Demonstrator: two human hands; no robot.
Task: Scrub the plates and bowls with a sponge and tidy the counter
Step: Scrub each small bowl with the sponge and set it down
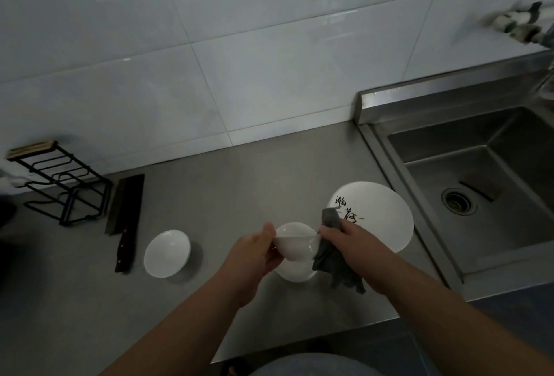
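Holding a small white bowl in the air above the grey desk, a person works at it with both bare hands. The left hand grips the bowl's left side, thumb lying over the rim and the fingers curled under its outer wall. The right hand is closed around a crumpled grey cloth, its fingers pressing the cloth against the bowl's right rim; the loose end of the cloth hangs down below the hand. The bowl is tipped, its open mouth facing up and away from the person toward the tiled wall, with the rim line running left to right between the two hands.

Directly beneath the held bowl, a second white bowl sits on the desk, partly hidden. A large white plate with dark brush lettering lies just behind the right hand, near the steel sink. Another small white bowl rests on the desk to the left, tilted. Left of it lies a dark cleaver, long axis running front to back, handle toward the person. A black wire rack stands at the far left by the wall.
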